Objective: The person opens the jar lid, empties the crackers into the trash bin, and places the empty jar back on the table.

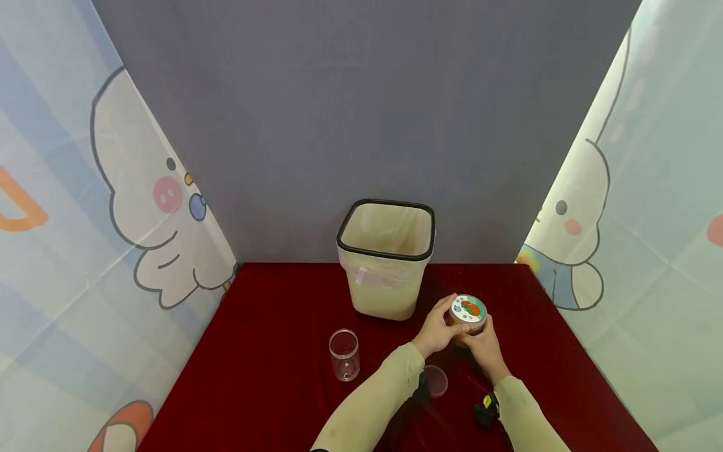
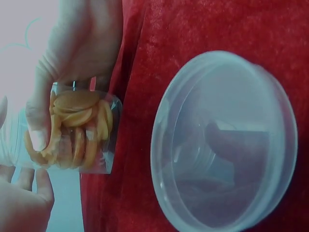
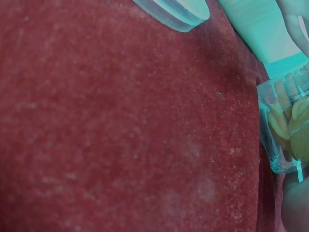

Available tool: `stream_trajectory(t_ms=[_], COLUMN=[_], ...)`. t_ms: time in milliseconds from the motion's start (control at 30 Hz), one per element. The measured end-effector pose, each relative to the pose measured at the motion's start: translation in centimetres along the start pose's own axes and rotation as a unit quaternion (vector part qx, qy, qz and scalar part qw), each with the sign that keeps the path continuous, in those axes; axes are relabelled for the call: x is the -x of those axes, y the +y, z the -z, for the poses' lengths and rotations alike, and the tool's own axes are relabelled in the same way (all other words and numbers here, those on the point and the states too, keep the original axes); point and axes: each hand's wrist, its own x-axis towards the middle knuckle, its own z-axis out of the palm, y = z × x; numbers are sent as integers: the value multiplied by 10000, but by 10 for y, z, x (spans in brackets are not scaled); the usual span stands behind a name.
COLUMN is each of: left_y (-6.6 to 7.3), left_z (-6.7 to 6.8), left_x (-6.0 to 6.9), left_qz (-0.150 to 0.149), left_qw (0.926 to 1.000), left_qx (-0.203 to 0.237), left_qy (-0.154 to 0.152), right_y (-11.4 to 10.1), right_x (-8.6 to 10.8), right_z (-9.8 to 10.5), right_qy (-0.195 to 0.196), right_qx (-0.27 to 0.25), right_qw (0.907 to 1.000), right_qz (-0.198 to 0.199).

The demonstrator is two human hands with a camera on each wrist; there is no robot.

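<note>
My left hand (image 1: 437, 328) and right hand (image 1: 486, 346) curl round the jar (image 1: 474, 328), near the bin (image 1: 384, 289), to its right; its lid (image 1: 469, 307) is on; I think I'm getting a good hold; next needs a firm grip, maybe a twist.

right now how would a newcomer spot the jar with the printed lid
Start at the pale, black-rimmed bin near the back of the red table. Look nearer and to the right, where the left hand and right hand hold the jar. Unlike the clear jar farther left, it has orange slices inside and a printed lid.
</note>
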Motion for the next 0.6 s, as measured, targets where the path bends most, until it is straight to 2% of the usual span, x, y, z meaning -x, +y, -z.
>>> stream_trajectory(t_ms=[133, 367, 600], left_y=[2, 1, 0], left_z=[-1, -4, -7], left_x=[4, 9, 16], left_qz=[-28, -284, -293], left_qw=[9997, 9964, 9933], left_qx=[152, 267, 425], left_qy=[202, 750, 1033], right_y=[-1, -2, 1], right_x=[0, 0, -1], right_z=[0, -1, -1], right_qy=[20, 218, 266], right_qx=[164, 412, 329], right_qw=[9999, 9988, 9989], right_qz=[18, 165, 179])
